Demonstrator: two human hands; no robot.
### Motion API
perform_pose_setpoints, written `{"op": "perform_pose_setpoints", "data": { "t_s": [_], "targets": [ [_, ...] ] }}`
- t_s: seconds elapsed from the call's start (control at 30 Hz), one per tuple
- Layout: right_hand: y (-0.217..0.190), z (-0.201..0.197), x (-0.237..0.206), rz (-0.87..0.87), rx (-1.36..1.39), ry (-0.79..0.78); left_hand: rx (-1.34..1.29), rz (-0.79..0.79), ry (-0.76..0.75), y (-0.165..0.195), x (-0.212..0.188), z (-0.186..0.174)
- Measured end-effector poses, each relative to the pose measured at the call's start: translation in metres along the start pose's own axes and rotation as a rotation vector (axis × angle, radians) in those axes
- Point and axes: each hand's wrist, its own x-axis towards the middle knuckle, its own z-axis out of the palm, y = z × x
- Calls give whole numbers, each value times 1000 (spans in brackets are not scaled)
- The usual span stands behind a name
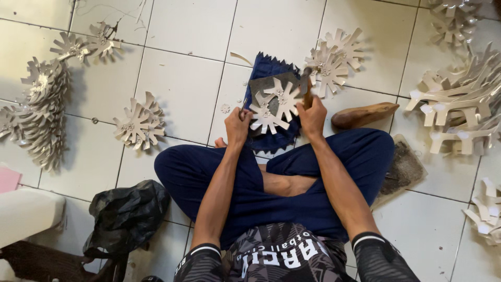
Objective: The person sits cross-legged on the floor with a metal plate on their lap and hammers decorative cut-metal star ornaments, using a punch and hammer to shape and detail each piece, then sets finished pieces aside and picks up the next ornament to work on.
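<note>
I sit cross-legged on a white tiled floor. In front of my legs lies a dark blue cloth (271, 68) with a grey plate on it, and pale star-shaped cut-outs (274, 107) rest on top. My left hand (237, 125) is closed around a thin metal tool (243, 106) held upright against the cut-outs. My right hand (311, 116) grips a hammer (307, 86) by its wooden handle, its head above the cut-outs.
Stacks of pale star cut-outs lie at the left (42, 112), near left (140, 124), behind the cloth (334, 57) and at the right (462, 104). A wooden shoe form (364, 115) lies right of the cloth. A black plastic bag (125, 216) sits by my left knee.
</note>
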Motion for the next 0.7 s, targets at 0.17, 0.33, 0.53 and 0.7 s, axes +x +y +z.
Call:
{"op": "perform_pose_setpoints", "data": {
  "t_s": [0.17, 0.33, 0.53, 0.7],
  "targets": [
    [-2, 1, 7, -2, 71, 9, 23, -65, -73, -8, -24, -5],
    [-3, -1, -1, 86, 63, -54, 43, -103, -118, -7, -23, -4],
    [4, 2, 5, -63, -26, 62, 96, -104, -152, -5, -25, -3],
    [10, 2, 5, 49, 64, 27, 71, -60, -164, -4, -25, -4]
  ]
}}
